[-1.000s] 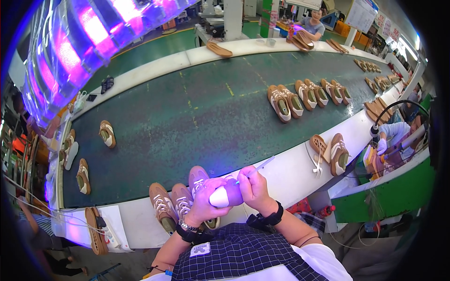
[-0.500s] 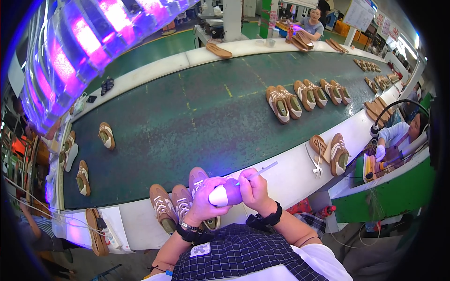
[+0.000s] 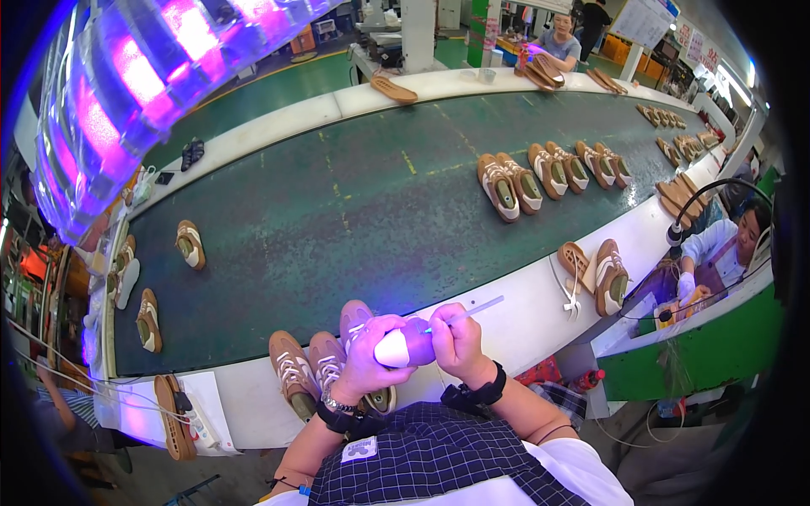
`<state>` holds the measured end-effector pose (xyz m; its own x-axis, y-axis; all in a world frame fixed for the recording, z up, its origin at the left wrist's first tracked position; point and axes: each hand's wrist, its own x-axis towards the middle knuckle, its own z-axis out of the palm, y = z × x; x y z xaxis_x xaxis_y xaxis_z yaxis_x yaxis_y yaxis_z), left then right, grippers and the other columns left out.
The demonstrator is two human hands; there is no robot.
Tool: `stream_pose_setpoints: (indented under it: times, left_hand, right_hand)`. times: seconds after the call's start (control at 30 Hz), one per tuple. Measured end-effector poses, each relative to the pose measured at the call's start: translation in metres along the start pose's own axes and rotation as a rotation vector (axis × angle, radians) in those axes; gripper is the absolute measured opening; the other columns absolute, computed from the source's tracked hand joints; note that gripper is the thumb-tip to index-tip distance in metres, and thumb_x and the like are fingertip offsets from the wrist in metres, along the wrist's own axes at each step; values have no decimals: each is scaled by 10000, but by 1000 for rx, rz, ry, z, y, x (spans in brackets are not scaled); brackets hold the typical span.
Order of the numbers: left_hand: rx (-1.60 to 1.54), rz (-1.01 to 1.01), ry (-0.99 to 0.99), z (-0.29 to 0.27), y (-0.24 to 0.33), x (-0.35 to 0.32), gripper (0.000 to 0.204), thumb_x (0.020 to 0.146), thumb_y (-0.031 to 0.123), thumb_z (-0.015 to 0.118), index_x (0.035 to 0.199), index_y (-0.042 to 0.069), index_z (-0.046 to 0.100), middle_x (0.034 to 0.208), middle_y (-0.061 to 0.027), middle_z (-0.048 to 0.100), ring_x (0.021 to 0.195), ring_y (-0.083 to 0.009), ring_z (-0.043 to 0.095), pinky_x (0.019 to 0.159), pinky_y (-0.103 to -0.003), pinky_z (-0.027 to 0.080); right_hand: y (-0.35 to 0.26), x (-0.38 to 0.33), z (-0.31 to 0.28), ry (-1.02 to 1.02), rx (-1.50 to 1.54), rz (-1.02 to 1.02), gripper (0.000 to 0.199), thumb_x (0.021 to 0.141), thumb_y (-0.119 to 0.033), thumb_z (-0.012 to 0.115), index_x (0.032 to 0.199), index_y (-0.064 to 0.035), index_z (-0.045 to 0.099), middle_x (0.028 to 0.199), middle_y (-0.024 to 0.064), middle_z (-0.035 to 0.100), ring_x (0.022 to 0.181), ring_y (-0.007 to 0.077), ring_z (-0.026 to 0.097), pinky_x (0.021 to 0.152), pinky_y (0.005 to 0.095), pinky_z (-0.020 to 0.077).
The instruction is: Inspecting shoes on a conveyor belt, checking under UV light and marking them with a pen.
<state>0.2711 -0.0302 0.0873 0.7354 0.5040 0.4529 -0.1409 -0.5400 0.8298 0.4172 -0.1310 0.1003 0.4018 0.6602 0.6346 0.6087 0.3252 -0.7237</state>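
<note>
My left hand (image 3: 373, 358) is wrapped round a shoe (image 3: 408, 344) whose rounded end faces up toward me, white on one side and tinted purple by the light. Between the pinched fingers of my right hand (image 3: 458, 343) is a thin pale stick-like tool (image 3: 483, 308). Its lower tip meets the shoe, while its long end slants up to the right. Just beyond my left hand, brown lace-up shoes (image 3: 291, 364) stand on the white ledge, partly hidden by my hand and wrist.
A dark green conveyor belt (image 3: 321, 228) carries several brown shoes (image 3: 498, 190). On the white ledge (image 3: 523, 316) to the right lie a sole (image 3: 574, 261) and a shoe (image 3: 610, 278). Brown soles (image 3: 175, 417) rest at left. A purple-lit lamp housing (image 3: 126, 93) hangs upper left. Co-workers sit at right and far side.
The tool's long end has tilted slightly lower, its tip still at the shoe; my hands have barely moved. At right, a co-worker's head and hands have shifted.
</note>
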Motion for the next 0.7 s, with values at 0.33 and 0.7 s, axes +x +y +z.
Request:
stream_pose_setpoints:
  times: [0.33,0.7]
  left_hand:
    - [-2,-15,8,1,-1,2,620,518,137,797,1081,50,554,1043,-89,612,977,-249,594,865,-355,458]
    - [-37,-37,0,0,-4,2,620,530,136,799,1091,48,552,1049,-90,599,989,-243,584,869,-349,453]
  right_hand:
    - [-3,0,1,33,24,-72,63,860,-21,489,820,15,523,726,107,556,571,160,535,519,278,440]
    - [-3,-7,3,50,-1,-51,55,857,-44,504,844,-1,536,721,103,563,575,190,554,528,293,455]
